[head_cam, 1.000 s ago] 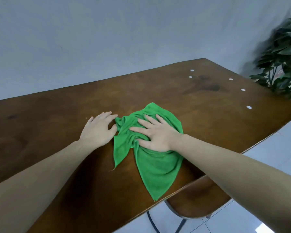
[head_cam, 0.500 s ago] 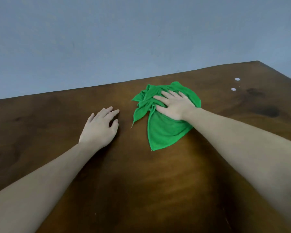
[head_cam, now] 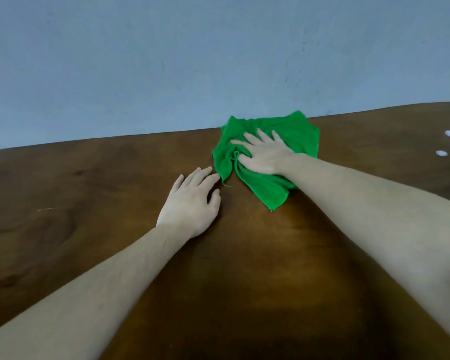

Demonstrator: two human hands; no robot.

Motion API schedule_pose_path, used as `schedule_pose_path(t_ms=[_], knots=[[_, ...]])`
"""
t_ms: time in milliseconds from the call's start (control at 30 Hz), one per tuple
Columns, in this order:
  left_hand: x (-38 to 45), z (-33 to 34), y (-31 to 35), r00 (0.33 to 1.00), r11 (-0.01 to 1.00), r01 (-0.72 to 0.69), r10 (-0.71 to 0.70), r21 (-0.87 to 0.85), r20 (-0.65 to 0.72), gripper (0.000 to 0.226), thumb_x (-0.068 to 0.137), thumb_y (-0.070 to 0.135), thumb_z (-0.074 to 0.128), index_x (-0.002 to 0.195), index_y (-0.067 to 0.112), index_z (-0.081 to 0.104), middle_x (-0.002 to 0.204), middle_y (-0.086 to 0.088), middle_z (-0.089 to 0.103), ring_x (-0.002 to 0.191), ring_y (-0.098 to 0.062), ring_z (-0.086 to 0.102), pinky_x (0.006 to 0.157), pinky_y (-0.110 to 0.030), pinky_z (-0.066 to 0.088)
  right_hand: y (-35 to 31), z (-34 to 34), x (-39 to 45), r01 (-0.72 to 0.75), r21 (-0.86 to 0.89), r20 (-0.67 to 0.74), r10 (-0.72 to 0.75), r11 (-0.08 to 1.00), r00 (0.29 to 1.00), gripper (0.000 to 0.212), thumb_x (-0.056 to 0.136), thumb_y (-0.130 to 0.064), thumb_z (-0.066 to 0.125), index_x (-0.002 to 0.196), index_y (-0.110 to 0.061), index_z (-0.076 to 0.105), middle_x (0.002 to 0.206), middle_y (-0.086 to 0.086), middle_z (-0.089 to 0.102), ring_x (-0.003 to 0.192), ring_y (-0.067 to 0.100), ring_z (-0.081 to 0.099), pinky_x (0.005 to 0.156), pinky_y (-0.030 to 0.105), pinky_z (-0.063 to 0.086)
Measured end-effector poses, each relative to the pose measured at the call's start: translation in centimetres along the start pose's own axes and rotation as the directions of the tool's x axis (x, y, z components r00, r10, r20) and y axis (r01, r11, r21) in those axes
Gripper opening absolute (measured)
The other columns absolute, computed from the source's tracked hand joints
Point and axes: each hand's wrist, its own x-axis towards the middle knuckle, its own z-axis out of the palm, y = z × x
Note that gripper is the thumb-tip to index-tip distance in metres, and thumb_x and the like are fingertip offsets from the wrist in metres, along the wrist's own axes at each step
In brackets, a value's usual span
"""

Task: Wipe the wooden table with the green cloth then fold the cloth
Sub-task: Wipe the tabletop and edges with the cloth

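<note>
Blue-grey wall (head_cam: 166, 61) fills the upper half, and below it the brown wooden worktop (head_cam: 244, 281) takes up the rest. Both forearms reach out over the wood. The green cloth (head_cam: 296, 133) lies bunched and crumpled right at the worktop's far edge, against the wall, with one pointed corner trailing back toward the person. The right hand (head_cam: 265, 155) is flat on top of the cloth, palm down, fingers spread and nearly straight, pressing it onto the wood; the thumb lies on a fold of fabric, gripping nothing. The left hand (head_cam: 190, 203) rests palm down on the bare wood just beside the cloth's near-left corner, fingers straight and close together, fingertips all but touching the frayed hem, holding nothing. Two small white spots (head_cam: 446, 142) sit on the wood well to the right of the cloth.
</note>
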Motion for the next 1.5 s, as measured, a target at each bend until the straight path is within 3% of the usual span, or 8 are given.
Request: schedule_pose_path(t_ms=[300, 467, 600, 700, 867, 933, 1233, 1500], knots=[[0.0, 0.4, -0.2, 0.999, 1.0, 0.019, -0.018, 0.016, -0.045, 0.05, 0.1, 0.045, 0.032, 0.145, 0.027, 0.039, 0.156, 0.003, 0.035, 0.147, -0.013, 0.025, 0.123, -0.04, 0.013, -3.5, -0.6, 4.7, 0.325, -0.053, -0.04, -0.327, 0.944, 0.944, 0.057, 0.103, -0.054, 0.023, 0.159, -0.047, 0.013, 0.171, -0.006, 0.008, 0.157, 0.019, 0.006, 0.126, 0.045, 0.003], [0.0, 0.1, -0.2, 1.0, 1.0, 0.018, -0.018, 0.012, -0.024, 0.051, 0.101, 0.046, 0.031, 0.15, 0.031, 0.034, 0.16, 0.006, 0.029, 0.149, -0.01, 0.018, 0.124, -0.038, 0.011, 0.4, -1.3, 6.1, 0.137, -0.011, -0.045, -0.138, 0.99, 0.989, 0.061, 0.101, -0.064, 0.023, 0.158, -0.046, 0.018, 0.17, -0.008, 0.013, 0.155, 0.021, 0.012, 0.124, 0.047, 0.01], [0.0, 0.0, -0.1, 0.999, 0.999, 0.032, -0.032, 0.009, -0.023, 0.052, 0.1, 0.046, 0.031, 0.15, 0.032, 0.034, 0.16, 0.006, 0.028, 0.149, -0.009, 0.017, 0.124, -0.038, 0.01, 1.2, -0.4, 5.9, -0.028, -0.033, -0.255, 0.018, 0.999, 0.967, 0.064, 0.098, -0.06, 0.025, 0.151, -0.03, 0.043, 0.159, 0.001, 0.041, 0.142, 0.029, 0.035, 0.114, 0.05, 0.029], [0.0, 0.0, 0.0, 0.999, 1.0, 0.032, -0.031, 0.001, -0.034, 0.051, 0.1, 0.045, 0.032, 0.149, 0.032, 0.035, 0.16, 0.006, 0.028, 0.149, -0.008, 0.016, 0.124, -0.037, 0.009, -0.9, -0.2, 6.4, -0.022, -0.059, -0.332, 0.001, 0.998, 0.943, 0.065, 0.095, -0.055, 0.029, 0.144, -0.019, 0.052, 0.148, 0.009, 0.051, 0.133, 0.032, 0.043, 0.108, 0.048, 0.034], [-0.1, 0.2, -0.2, 0.999, 1.0, 0.018, -0.017, 0.014, -0.049, 0.051, 0.099, 0.046, 0.031, 0.148, 0.031, 0.037, 0.157, 0.008, 0.033, 0.146, -0.008, 0.023, 0.124, -0.037, 0.011, -3.9, -0.5, 7.4, 0.308, -0.038, -0.139, -0.31, 0.951, 0.94, 0.061, 0.099, -0.061, 0.029, 0.157, -0.043, 0.027, 0.167, -0.002, 0.024, 0.152, 0.026, 0.019, 0.122, 0.051, 0.015], [-0.1, 0.2, -0.2, 0.999, 1.0, 0.015, -0.014, 0.017, -0.048, 0.051, 0.099, 0.046, 0.031, 0.148, 0.031, 0.037, 0.156, 0.008, 0.034, 0.146, -0.008, 0.023, 0.124, -0.037, 0.011, -3.4, -0.7, 7.5, 0.335, -0.014, -0.074, -0.335, 0.942, 0.939, 0.06, 0.098, -0.068, 0.027, 0.156, -0.052, 0.02, 0.169, -0.007, 0.016, 0.155, 0.022, 0.011, 0.124, 0.048, 0.008], [0.0, -0.4, 0.1, 0.998, 0.998, 0.059, -0.06, 0.019, 0.011, 0.05, 0.1, 0.048, 0.032, 0.149, 0.036, 0.034, 0.16, 0.011, 0.028, 0.148, -0.006, 0.02, 0.124, -0.035, 0.01, 7.1, -1.3, 4.3, 0.153, 0.006, -0.02, -0.153, 0.988, 0.988, 0.063, 0.096, -0.076, 0.02, 0.155, -0.056, 0.015, 0.17, -0.014, 0.011, 0.156, 0.016, 0.008, 0.124, 0.047, 0.006], [-0.2, -0.8, 0.4, 0.996, 0.997, 0.076, -0.076, -0.005, 0.043, 0.05, 0.102, 0.048, 0.036, 0.15, 0.034, 0.035, 0.161, 0.008, 0.028, 0.149, -0.012, 0.02, 0.123, -0.035, 0.009, 11.8, -0.1, -2.7, -0.246, 0.038, 0.004, 0.246, 0.968, 0.969, 0.066, 0.092, -0.082, 0.012, 0.154, -0.059, 0.008, 0.171, -0.01, 0.001, 0.157, 0.033, 0.001, 0.124, 0.056, 0.0]])
